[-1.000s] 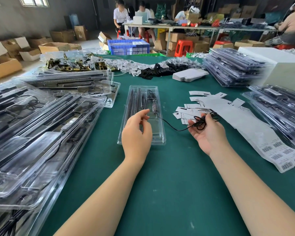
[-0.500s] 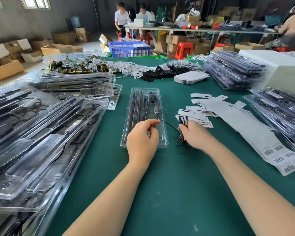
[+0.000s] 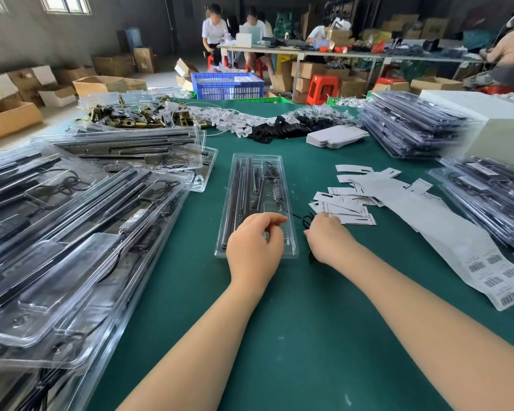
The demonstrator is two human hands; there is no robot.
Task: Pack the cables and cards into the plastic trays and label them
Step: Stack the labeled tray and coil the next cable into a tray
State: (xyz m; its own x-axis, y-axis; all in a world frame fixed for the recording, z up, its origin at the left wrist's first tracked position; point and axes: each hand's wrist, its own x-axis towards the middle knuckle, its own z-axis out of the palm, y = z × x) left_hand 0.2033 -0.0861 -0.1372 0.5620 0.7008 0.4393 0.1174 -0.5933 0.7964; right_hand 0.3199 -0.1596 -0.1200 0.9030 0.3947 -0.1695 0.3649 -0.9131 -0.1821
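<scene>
- The cable [image 3: 306, 218] is a thin black cord, part coiled, just off the tray's right edge; one strand runs from the coil over the rim toward the small module [image 3: 277, 191] seated inside.
- It looks light and limp, so I judge it will spring out of its loops unless pinched at the bundle; the coil itself is the place to hold, not the loose strand.
- The right hand [image 3: 328, 240] has its fingers curled around that coil, clamped on it, knuckles up, right beside the tray.
- The tray [image 3: 291, 232] is clear thin plastic, lying lengthwise on the tabletop [image 3: 309, 336]; it probably flexes and slides easily, so steadying its near end makes sense.
- The left hand [image 3: 254, 244] sits over that near end, fingers curled with the tips drawn together; whether they pinch the strand or only rest on the plastic I cannot tell.
- Dark rods [image 3: 241, 197] already fill the tray's left channels.
- White cards [image 3: 343, 204] lie scattered just right of the hands, and a barcode label strip [image 3: 487, 268] trails toward the right edge.
- Stacks of filled trays [image 3: 72, 232] stand to the left and at far right.
</scene>
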